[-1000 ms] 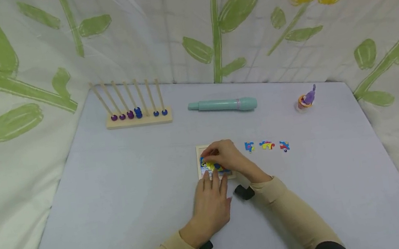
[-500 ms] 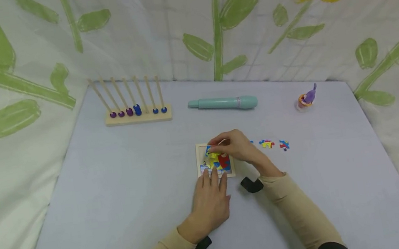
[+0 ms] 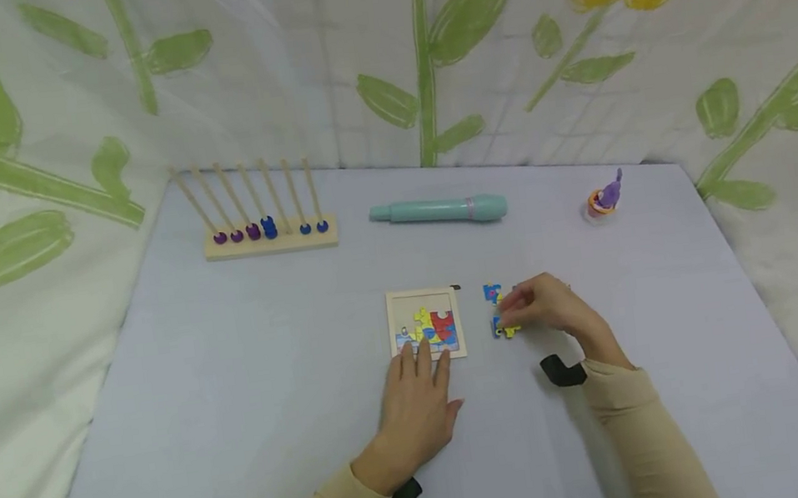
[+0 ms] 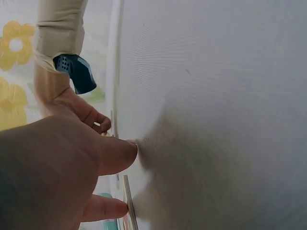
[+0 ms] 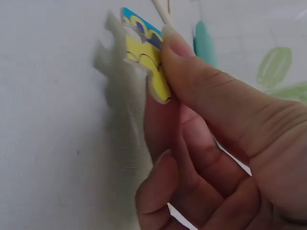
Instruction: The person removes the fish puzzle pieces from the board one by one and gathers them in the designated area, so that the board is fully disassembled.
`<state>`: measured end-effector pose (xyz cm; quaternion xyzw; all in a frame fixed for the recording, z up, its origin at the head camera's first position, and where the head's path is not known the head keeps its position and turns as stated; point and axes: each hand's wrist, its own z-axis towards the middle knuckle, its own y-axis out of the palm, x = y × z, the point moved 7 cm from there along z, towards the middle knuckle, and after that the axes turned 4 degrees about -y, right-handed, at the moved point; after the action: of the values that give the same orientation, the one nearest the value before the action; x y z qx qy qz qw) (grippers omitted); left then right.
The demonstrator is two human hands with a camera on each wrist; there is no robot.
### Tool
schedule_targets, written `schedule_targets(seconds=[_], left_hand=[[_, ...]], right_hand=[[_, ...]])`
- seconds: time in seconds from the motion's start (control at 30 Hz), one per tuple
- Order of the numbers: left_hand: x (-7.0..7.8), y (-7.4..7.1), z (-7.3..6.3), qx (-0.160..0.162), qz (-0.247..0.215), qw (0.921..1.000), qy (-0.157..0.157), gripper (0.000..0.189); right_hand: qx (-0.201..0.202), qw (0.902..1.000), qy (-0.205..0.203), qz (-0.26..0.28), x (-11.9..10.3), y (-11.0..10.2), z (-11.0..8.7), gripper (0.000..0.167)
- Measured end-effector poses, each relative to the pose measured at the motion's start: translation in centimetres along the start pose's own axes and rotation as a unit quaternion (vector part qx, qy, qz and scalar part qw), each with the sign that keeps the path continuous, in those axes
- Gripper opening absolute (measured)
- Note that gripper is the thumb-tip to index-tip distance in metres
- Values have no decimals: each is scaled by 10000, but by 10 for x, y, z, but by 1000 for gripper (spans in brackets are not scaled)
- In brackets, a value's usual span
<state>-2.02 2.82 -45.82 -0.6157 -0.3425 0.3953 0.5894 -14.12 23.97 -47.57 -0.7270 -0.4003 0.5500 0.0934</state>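
Observation:
A blue and yellow jigsaw puzzle piece (image 5: pixel 144 52) is pinched between thumb and forefinger of my right hand (image 3: pixel 546 305); the right wrist view shows it tilted, casting a shadow on the table. This hand is to the right of a square wooden puzzle frame (image 3: pixel 390 309). In the frame's lower part lie joined pieces (image 3: pixel 436 330) in yellow, red and blue; its upper part shows bare backing. My left hand (image 3: pixel 417 415) rests with extended fingers on the frame's near edge. Close to my right hand lies a loose puzzle piece (image 3: pixel 492 293); the hand covers most of what is behind it.
At the back left stands a wooden bead stand (image 3: pixel 269 241) with upright rods. A mint-green microphone-shaped toy (image 3: pixel 439 211) lies at the back middle. A small purple figure in a cup (image 3: pixel 603 198) stands at the back right. A painted curtain (image 3: pixel 284 62) rises behind the table.
My right hand has moved from over the puzzle frame to the table on its right, carrying the puzzle piece away. My left hand has stayed at the frame's near edge.

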Motion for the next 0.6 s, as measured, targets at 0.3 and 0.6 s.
schedule_targets(seconds=[0.3, 0.6], left_hand=[[-2, 1, 0, 63, -7, 10000, -10, 68], [-2, -2, -3, 287, -109, 9994, -166, 65]], right_hand=[[751, 9851, -298, -1520, -29, 15, 3, 26], [578, 9754, -1323, -1668, -87, 62, 33, 32]])
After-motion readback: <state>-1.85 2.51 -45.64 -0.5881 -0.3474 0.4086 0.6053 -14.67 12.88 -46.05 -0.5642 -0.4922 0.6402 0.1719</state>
